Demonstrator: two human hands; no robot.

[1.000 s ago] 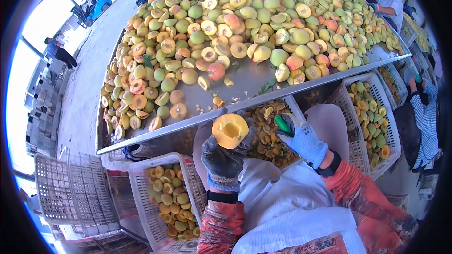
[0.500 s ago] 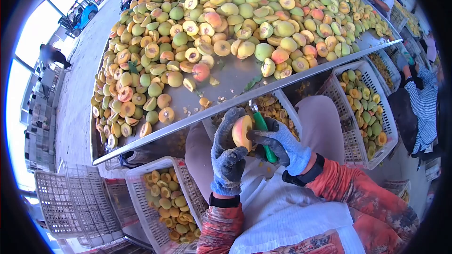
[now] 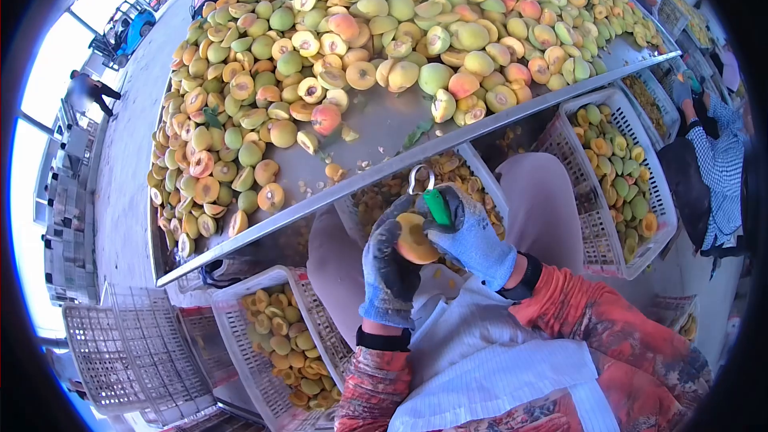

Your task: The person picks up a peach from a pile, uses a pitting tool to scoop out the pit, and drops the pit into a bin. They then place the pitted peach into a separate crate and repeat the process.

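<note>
My left hand [image 3: 391, 260], in a grey-blue work glove with dark palm, is closed around a peach half [image 3: 416, 238] in front of my lap. Its yellow-orange flat side faces up toward me. Gripped in my gloved right hand [image 3: 474, 234] is a pitting knife [image 3: 438, 206] with a green handle and a curved metal loop at its end. That loop points away from me, toward the table, clear of the fruit. The right thumb and fingertips touch the peach half's right edge. Ahead, a metal-edged table [image 3: 376, 130] bears a large heap of halved peaches [image 3: 352, 40].
Below the table edge, between my knees, stands a crate [image 3: 490, 184] with fruit scraps. Crates of peach halves stand at left [image 3: 232, 304] and right [image 3: 660, 184]. Stacked crates [image 3: 132, 344] sit farther left. A co-worker in a checked sleeve [image 3: 714, 168] sits at right.
The knife has swung upright, its loop now pointing away and fully visible. The peach half has turned from edge-on to flat side up. My view has shifted slightly.
</note>
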